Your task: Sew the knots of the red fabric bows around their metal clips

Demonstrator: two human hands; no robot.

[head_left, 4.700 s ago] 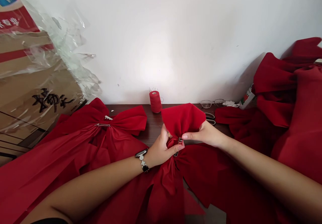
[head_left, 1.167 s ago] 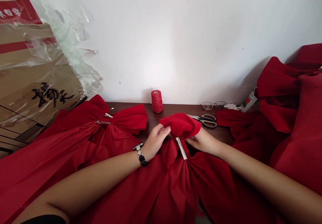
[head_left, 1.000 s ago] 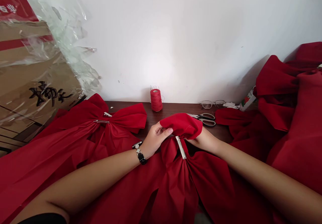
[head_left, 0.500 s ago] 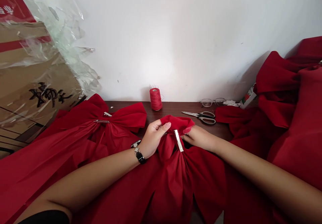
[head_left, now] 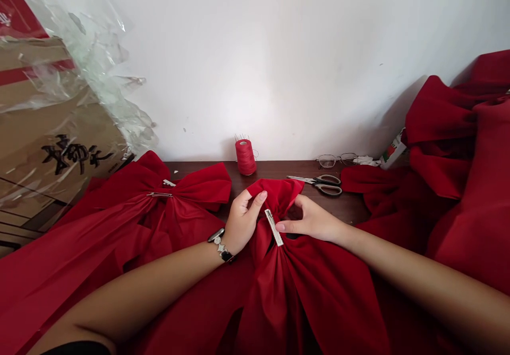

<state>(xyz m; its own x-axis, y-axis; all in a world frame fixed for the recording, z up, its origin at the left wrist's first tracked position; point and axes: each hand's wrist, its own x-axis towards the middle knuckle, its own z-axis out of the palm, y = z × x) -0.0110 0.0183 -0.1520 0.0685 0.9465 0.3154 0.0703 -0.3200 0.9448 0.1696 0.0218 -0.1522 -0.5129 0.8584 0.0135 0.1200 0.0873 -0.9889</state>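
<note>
A gathered red fabric bow (head_left: 274,286) spreads out in front of me, its long tails hanging toward me. A silver metal hair clip (head_left: 274,228) lies across its pinched middle. My left hand (head_left: 245,219) grips the upper left loop, thumb on top and the other fingers hidden behind the cloth. From the right, my right hand (head_left: 308,218) pinches the gathered middle, its thumb tip at the clip's edge; its remaining fingers are partly behind the fabric.
Another red bow (head_left: 199,185) with clips lies left. Behind stand a red thread cone (head_left: 246,158) with needles, black-handled scissors (head_left: 324,184) and eyeglasses (head_left: 327,160). Red fabric (head_left: 470,185) is heaped right. A cardboard box (head_left: 75,126) with torn plastic rises left, against a white wall.
My right hand has come out from behind the upper loop and down to the clip. The clip has shifted slightly left, and the upper loop stands more open.
</note>
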